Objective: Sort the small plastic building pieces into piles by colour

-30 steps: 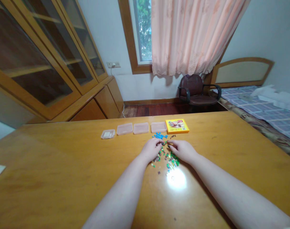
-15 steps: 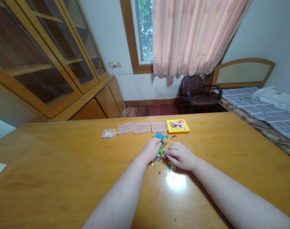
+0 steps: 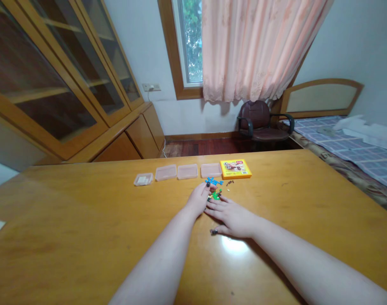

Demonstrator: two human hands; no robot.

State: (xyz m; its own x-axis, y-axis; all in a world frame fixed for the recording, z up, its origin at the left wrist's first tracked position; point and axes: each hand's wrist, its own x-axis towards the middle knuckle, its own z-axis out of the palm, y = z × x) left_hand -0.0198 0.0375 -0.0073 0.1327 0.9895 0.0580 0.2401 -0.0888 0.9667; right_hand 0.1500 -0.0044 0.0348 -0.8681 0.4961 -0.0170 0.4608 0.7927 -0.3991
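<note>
My right hand [image 3: 234, 217] lies low over the tabletop with fingers spread and thumb apart, covering part of a pile of small building bricks. On the pile's left side my left hand [image 3: 199, 201] is cupped, fingers reaching toward the right hand and thumb raised. Between the two hands show green bricks [image 3: 216, 195]; what lies under the palms is hidden. Just beyond the left fingertips is a cluster of blue bricks [image 3: 213, 181]. A few dark brown bricks [image 3: 230, 183] lie right of the blue ones.
Across the far side of the wooden table [image 3: 85, 228] stand clear plastic trays [image 3: 187, 171] in a row, the leftmost a smaller tray [image 3: 143, 179] with something pale inside. A yellow box [image 3: 236, 169] lies at their right end. Beyond the table's far edge is an office chair [image 3: 258, 120].
My right hand has spread its fingers and shifted left toward my left hand, covering bricks that showed on the near side. The view has shifted slightly.
</note>
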